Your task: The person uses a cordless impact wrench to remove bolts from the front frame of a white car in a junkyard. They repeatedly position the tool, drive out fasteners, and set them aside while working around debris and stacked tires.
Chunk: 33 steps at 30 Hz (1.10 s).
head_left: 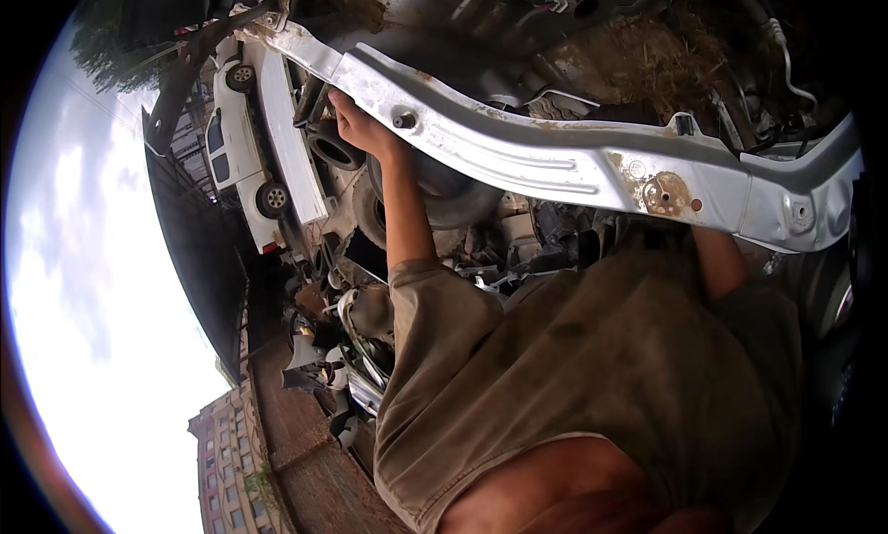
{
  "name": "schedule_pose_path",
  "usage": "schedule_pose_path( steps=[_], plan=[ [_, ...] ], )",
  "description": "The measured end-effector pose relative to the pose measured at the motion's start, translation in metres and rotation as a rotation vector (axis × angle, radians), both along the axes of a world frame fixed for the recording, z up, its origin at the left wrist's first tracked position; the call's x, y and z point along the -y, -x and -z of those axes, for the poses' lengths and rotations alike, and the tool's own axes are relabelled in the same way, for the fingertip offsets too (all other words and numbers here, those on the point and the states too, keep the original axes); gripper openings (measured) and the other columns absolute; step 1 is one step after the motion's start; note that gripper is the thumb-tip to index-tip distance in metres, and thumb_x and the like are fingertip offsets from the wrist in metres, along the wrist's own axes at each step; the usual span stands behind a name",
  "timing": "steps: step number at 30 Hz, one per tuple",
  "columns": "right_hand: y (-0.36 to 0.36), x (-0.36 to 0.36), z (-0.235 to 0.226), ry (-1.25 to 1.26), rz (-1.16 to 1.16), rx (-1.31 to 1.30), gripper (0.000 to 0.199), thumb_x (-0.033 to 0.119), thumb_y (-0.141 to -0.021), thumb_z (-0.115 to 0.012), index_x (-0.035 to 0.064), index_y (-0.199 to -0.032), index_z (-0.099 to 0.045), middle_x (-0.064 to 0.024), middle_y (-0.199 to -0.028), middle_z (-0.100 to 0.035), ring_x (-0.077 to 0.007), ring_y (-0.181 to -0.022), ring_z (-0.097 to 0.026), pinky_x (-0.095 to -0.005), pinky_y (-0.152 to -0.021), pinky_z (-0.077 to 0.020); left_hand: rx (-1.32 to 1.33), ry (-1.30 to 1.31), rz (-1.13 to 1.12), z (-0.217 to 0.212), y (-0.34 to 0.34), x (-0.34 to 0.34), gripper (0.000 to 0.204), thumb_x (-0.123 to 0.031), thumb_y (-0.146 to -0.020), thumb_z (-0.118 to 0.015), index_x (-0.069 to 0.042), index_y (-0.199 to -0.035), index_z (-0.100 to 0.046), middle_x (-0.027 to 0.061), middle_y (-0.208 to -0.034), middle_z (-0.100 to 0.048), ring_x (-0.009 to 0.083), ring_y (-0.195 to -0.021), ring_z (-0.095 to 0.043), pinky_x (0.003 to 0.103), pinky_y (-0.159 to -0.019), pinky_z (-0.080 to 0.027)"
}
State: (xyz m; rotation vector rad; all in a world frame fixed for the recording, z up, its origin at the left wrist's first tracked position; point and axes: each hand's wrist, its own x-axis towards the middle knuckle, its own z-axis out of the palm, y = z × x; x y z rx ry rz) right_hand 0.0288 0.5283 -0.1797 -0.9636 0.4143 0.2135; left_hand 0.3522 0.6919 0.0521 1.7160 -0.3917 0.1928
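Observation:
A long silver metal car body beam [518, 150], with rust patches, holes and a small stud, crosses the view from upper left to right. My left hand [365, 127] is at its lower edge, left of the middle. The fingers there are curled, and the beam partly covers them, so what they hold cannot be made out. My right forearm [720, 261] passes up behind the right part of the beam, which hides my right hand.
Old tires [370, 201] and heaped car parts [356, 349] lie beyond my left arm. A white pickup [231, 150] stands farther left, near a dark fence [199, 238]. Dark car metalwork and wiring [555, 16] fill the area above the beam. Another wheel [828, 284] is at the right.

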Motion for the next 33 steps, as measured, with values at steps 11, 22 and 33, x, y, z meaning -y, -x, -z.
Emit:
schedule_pose_path(
  steps=[11,22,33],
  plan=[
    [0.005,-0.061,-0.054,0.049,-0.252,-0.065,0.025,0.017,-0.072,-0.073,0.0016,-0.087,-0.062,-0.0042,-0.072,-0.060,-0.0114,-0.058,-0.052,-0.0268,-0.052,-0.0436,-0.060,0.178,-0.044,0.016,-0.003,-0.042,0.033,-0.034,-0.097,-0.044,-0.002,-0.096,-0.052,0.0032,-0.069,-0.052,0.0136,-0.058,-0.047,0.030,-0.052,-0.038],
    [-0.062,-0.207,-0.097,-0.041,-0.369,0.145,0.036,0.020,-0.064,-0.076,0.0027,-0.092,-0.062,-0.0019,-0.067,-0.055,-0.0123,-0.058,-0.050,-0.0270,-0.055,-0.0385,-0.966,0.612,0.165,0.054,0.178,-0.295,0.028,-0.030,-0.096,-0.048,-0.003,-0.092,-0.056,-0.0061,-0.054,-0.027,0.0060,-0.042,-0.024,0.022,-0.039,-0.021],
    [-0.187,-0.419,-0.130,-0.670,-0.830,0.491,0.041,0.027,-0.063,-0.075,0.0008,-0.088,-0.058,-0.0042,-0.054,-0.049,-0.0153,-0.040,-0.045,-0.0311,-0.051,-0.0374,-0.088,0.342,-0.141,-0.014,0.197,-0.436,0.022,-0.005,-0.077,-0.074,0.003,-0.097,-0.068,0.0107,-0.090,-0.069,0.0052,-0.068,-0.056,0.020,-0.060,-0.044]
  ],
)
